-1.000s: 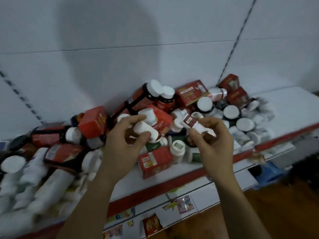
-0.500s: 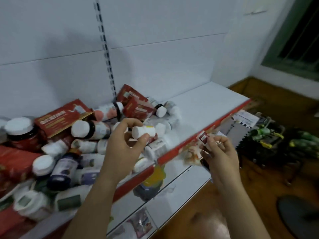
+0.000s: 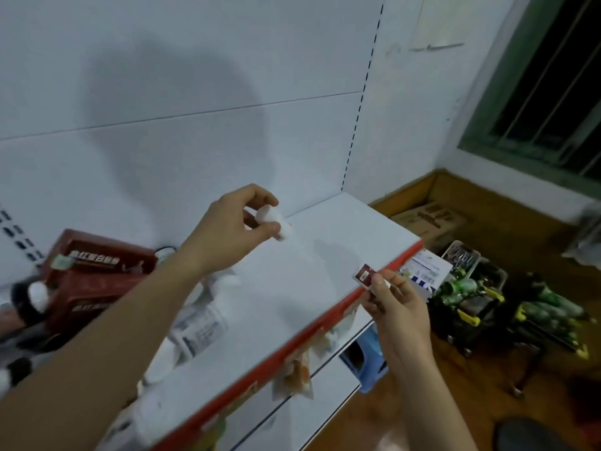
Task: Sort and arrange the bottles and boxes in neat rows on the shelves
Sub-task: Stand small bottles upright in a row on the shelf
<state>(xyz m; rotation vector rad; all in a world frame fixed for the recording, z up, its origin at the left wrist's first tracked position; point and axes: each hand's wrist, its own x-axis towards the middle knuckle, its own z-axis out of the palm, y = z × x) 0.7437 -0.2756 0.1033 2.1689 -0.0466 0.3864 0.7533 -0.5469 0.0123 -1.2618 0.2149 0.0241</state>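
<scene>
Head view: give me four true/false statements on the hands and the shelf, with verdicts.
1. The left hand holds a small white bottle over the shelf. True.
2. The right hand is empty. False: it pinches a small red-labelled bottle near the shelf's front edge.
3. A red box lies at the left end of the shelf. True.
4. The shelf's front trim is blue. False: it is red.
</scene>
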